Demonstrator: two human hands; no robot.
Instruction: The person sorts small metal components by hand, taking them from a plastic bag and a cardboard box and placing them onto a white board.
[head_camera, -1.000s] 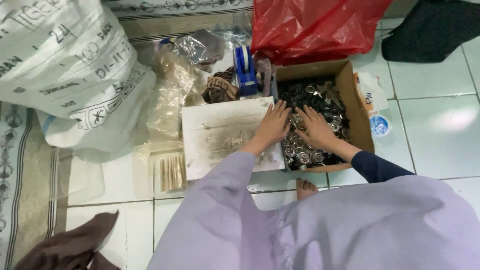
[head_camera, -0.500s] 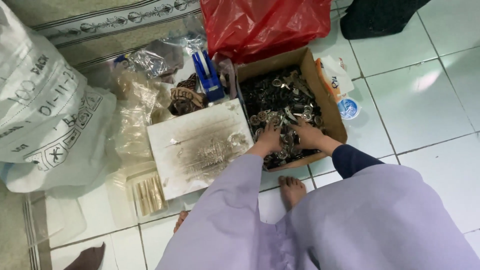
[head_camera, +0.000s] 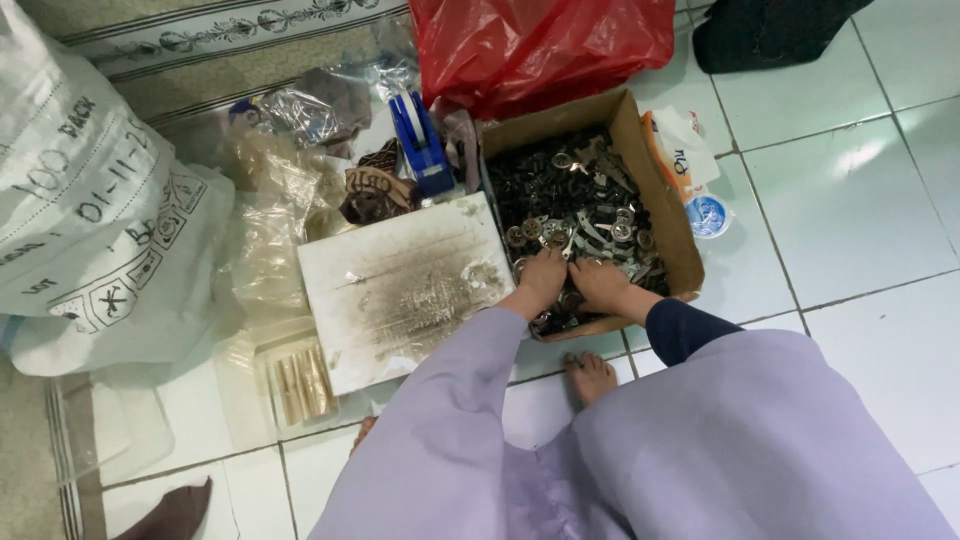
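Observation:
An open cardboard box (head_camera: 663, 215) on the tiled floor holds a heap of several small dark and silvery metal parts (head_camera: 575, 195). Both of my hands are inside it, side by side at its near end. My left hand (head_camera: 545, 277), coming out of a lavender sleeve, presses palm-down on the parts. My right hand (head_camera: 600, 283), with a dark blue cuff, lies next to it and touches it. The fingertips of both are buried among the parts, so any grip is hidden. My bare foot (head_camera: 590, 375) stands just in front of the box.
A stained white board (head_camera: 400, 285) lies left of the box. Behind it are a blue tape dispenser (head_camera: 420, 140) and crumpled clear bags (head_camera: 270, 225). A red plastic bag (head_camera: 540, 45) sits behind the box, a big white sack (head_camera: 90, 220) at far left, a clear tray of sticks (head_camera: 300, 385) near left.
My hands have slid from the middle of the heap to the near end of the box. The view has swung, so everything sits lower and more to the right.

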